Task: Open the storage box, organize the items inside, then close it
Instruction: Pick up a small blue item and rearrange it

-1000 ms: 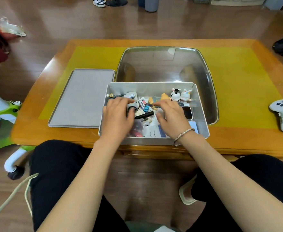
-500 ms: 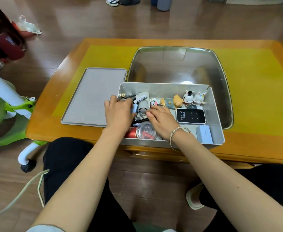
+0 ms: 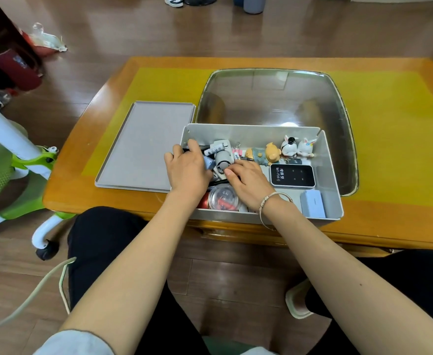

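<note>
The grey storage box (image 3: 259, 130) stands open at the table's near edge, and its grey lid (image 3: 143, 147) lies flat to its left. My left hand (image 3: 186, 169) lies palm down over small items in the box's left end, its fingers reaching to the left wall. A blue-grey piece (image 3: 208, 163) shows beside its thumb. My right hand (image 3: 248, 181) is curled in the box's middle, thumb and forefinger pinching a black pen (image 3: 217, 182) below a grey roll (image 3: 223, 160). Also in the box are a black Wi-Fi device (image 3: 292, 176), a bear figure (image 3: 271, 152) and two white figures (image 3: 297, 147).
A round clear-lidded container (image 3: 223, 199) and a small grey case (image 3: 312, 204) lie at the box's near side. Behind the box the wooden table (image 3: 399, 226) has a glass panel (image 3: 274, 98) set into it. A green and white chair (image 3: 18, 160) stands to the left.
Both hands have shifted left inside the box, uncovering the Wi-Fi device and the small grey case. The view has also swung left.
</note>
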Action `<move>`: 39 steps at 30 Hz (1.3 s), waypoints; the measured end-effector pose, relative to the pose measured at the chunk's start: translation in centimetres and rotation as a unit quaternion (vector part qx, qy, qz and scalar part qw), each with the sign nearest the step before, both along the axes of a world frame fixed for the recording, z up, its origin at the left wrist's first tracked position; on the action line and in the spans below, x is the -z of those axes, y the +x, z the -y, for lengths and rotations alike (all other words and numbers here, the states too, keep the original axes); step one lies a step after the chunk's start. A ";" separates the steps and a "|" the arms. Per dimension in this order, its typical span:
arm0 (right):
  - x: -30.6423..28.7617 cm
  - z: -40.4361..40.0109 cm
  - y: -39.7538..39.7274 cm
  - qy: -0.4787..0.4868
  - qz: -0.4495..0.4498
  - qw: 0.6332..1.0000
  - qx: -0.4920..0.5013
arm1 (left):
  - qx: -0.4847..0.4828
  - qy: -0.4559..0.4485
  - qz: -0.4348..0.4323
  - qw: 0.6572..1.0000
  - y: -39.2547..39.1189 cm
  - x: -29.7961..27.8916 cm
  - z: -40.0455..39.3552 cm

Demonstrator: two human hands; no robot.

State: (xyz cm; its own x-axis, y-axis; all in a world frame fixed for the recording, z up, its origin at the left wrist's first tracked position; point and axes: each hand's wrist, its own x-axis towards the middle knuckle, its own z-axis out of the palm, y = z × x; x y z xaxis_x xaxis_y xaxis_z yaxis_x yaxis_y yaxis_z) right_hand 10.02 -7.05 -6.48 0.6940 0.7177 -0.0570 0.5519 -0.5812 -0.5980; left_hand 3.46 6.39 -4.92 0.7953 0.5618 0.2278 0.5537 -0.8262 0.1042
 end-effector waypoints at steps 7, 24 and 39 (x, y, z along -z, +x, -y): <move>-0.5 0.1 -0.3 0.031 0.023 0.999 -0.003 | 0.004 -0.164 0.181 0.970 -2.4 -2.0 -0.7; -2.8 5.2 -0.9 0.296 -0.112 0.946 0.075 | 0.163 -0.573 0.278 0.754 -2.5 -2.4 4.6; -2.9 6.1 -1.5 0.404 -0.162 0.897 0.075 | 0.237 -0.257 0.218 0.911 -2.0 -0.5 5.9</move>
